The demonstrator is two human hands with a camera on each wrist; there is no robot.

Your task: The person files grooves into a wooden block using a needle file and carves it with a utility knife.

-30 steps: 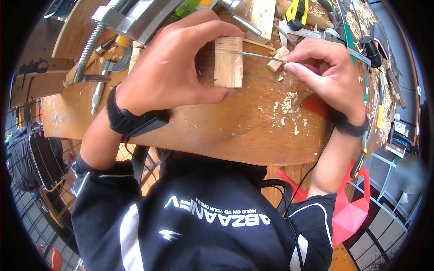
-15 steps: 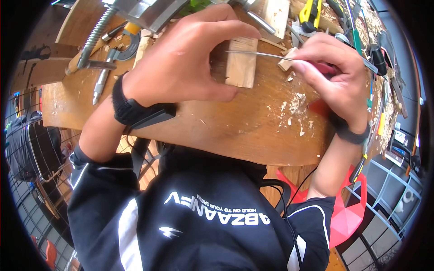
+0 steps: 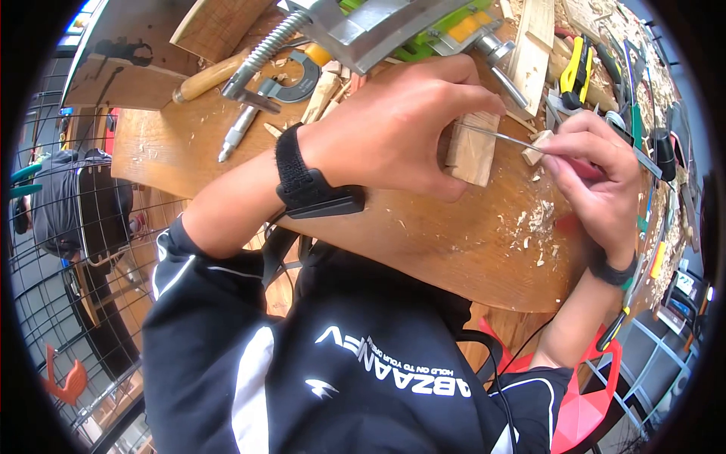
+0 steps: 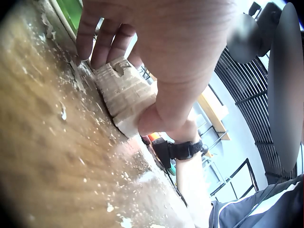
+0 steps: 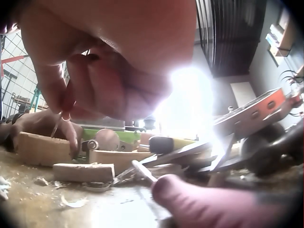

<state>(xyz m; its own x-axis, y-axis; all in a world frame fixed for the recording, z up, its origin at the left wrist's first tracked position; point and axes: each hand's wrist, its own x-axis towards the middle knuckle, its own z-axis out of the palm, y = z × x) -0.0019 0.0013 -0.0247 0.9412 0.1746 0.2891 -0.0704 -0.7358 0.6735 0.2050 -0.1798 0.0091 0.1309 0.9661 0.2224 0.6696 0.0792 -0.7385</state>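
Note:
My left hand (image 3: 393,129) grips a small wooden block (image 3: 473,155) on the table, thumb on the near end and fingers round the far end. A rough notch shows in the end of the block (image 4: 126,90) in the left wrist view. My right hand (image 3: 597,163) pinches a thin tool with a red handle (image 3: 586,168) and narrow metal shaft (image 3: 510,138). That shaft lies across the block's top, its tip towards my left hand. In the right wrist view, the shaft (image 5: 55,128) slants down to the block's upper edge.
A metal vise (image 3: 363,38) stands behind my left hand, with a micrometer (image 3: 291,87) to its left. A small wood offcut (image 3: 535,149) sits near my right fingertips. Shavings (image 3: 538,223) litter the wooden table (image 3: 423,234). A yellow-black cutter (image 3: 577,72) and other tools lie at right.
The whole head view has shifted, so hands, block and bench appear further right and lower. My left hand keeps its grip, and the tool's shaft stays across the block.

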